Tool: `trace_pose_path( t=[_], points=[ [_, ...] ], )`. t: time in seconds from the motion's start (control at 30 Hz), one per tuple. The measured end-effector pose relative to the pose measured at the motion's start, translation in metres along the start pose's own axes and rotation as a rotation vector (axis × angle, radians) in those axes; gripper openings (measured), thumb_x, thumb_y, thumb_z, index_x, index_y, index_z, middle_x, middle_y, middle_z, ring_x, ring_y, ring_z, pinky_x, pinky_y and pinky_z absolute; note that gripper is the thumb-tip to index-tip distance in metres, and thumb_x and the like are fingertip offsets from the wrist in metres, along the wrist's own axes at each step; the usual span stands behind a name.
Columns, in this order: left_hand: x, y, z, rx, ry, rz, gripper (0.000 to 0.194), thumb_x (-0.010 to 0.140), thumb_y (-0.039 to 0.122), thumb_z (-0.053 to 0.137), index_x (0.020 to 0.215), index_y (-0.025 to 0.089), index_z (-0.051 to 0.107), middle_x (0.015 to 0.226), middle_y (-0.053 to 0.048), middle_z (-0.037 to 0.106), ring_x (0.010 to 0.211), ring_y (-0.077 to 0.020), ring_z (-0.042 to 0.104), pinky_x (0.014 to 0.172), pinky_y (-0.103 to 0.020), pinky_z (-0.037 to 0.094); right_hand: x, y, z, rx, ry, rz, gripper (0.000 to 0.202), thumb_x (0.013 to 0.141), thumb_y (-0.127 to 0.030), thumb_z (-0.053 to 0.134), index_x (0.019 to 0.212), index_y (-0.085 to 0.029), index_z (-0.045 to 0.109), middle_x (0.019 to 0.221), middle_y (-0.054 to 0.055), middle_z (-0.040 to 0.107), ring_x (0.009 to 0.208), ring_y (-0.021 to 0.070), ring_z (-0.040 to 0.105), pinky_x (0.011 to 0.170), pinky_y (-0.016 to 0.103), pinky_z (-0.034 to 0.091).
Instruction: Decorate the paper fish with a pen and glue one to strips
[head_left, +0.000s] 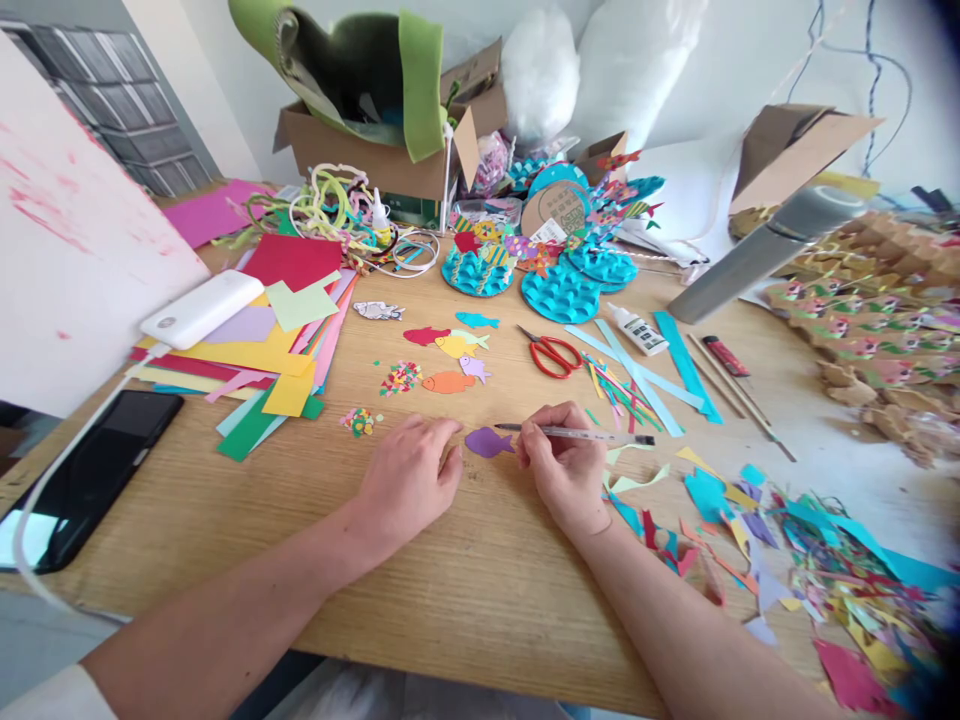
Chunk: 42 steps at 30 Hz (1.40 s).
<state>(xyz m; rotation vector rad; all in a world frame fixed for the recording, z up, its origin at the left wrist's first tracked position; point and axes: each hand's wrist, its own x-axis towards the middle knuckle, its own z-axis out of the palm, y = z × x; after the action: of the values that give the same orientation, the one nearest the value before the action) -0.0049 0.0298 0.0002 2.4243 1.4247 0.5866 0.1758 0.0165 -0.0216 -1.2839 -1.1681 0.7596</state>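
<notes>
My right hand (564,465) grips a slim pen (600,435), its tip over the upper edge of a purple paper fish (487,442). Just left of that fish, my left hand (412,470) rests on the table with thumb and forefinger apart, holding nothing. Beyond the hands lie more cut-out fish: an orange one (448,382), a lilac one (475,369), a yellow one (456,346), a red one (426,336) and a blue one (478,320). Small piles of paper dots (401,378) sit beside them.
Red-handled scissors (555,356), a glue bottle (637,330) and paper strips (637,375) lie to the right. Paper scraps (757,540) cover the right front. Coloured sheets (292,260), a power bank (202,308) and a phone (90,480) are left. A grey bottle (765,255) leans at the back right.
</notes>
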Motion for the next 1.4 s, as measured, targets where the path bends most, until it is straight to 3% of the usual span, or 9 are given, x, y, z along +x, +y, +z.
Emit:
trace_pose_path(
  t=[0.13,0.27,0.4,0.57,0.87,1.4],
  points=[
    [-0.004,0.004,-0.002,0.084,0.002,0.125,0.021,0.089,0.013,0.049,0.101,0.016,0.066,0.09,-0.007,0.065,0.09,-0.0233,0.055,0.083,-0.039,0.048,0.002,0.0,0.002,-0.028,-0.04,0.06,0.018,0.081,-0.034,0.064,0.075,-0.022,0.052,0.06,-0.002,0.056,0.047,0.0126,0.051,0.044,0.025,0.042],
    [-0.011,0.015,0.0,0.175,-0.074,0.196,0.03,0.088,0.016,0.052,0.116,0.018,0.062,0.104,-0.009,0.059,0.095,-0.0256,0.05,0.083,-0.042,0.048,0.005,0.002,0.004,-0.014,-0.12,0.114,0.019,0.082,-0.034,0.063,0.075,-0.022,0.051,0.058,-0.003,0.057,0.044,0.0115,0.051,0.041,0.023,0.042],
    [-0.015,0.02,0.003,0.22,-0.131,0.193,0.033,0.09,0.025,0.052,0.122,0.019,0.06,0.116,-0.011,0.055,0.101,-0.0282,0.048,0.085,-0.045,0.047,0.008,0.007,0.006,-0.047,-0.175,0.167,0.016,0.082,-0.029,0.06,0.073,-0.022,0.049,0.053,-0.005,0.053,0.039,0.01,0.047,0.037,0.021,0.037],
    [-0.015,0.019,0.004,0.223,-0.187,0.182,0.031,0.092,0.03,0.051,0.12,0.019,0.06,0.114,-0.01,0.057,0.102,-0.0279,0.047,0.086,-0.046,0.046,0.011,0.012,0.006,-0.094,-0.199,0.174,0.013,0.08,-0.025,0.059,0.072,-0.022,0.049,0.054,-0.005,0.053,0.04,0.0094,0.047,0.037,0.02,0.035],
    [-0.015,0.02,0.003,0.214,-0.191,0.169,0.031,0.092,0.029,0.052,0.119,0.018,0.06,0.122,-0.01,0.056,0.108,-0.0288,0.046,0.091,-0.046,0.045,0.01,0.013,0.006,-0.097,-0.226,0.192,0.013,0.081,-0.026,0.059,0.073,-0.022,0.049,0.051,-0.006,0.052,0.038,0.0093,0.046,0.037,0.019,0.034],
    [-0.015,0.021,0.003,0.228,-0.224,0.177,0.033,0.093,0.029,0.049,0.123,0.018,0.057,0.11,-0.006,0.06,0.095,-0.0261,0.048,0.081,-0.044,0.045,0.011,0.012,0.008,-0.132,-0.25,0.185,0.013,0.082,-0.026,0.059,0.074,-0.022,0.049,0.051,-0.006,0.053,0.039,0.0094,0.047,0.038,0.019,0.035]
  ],
)
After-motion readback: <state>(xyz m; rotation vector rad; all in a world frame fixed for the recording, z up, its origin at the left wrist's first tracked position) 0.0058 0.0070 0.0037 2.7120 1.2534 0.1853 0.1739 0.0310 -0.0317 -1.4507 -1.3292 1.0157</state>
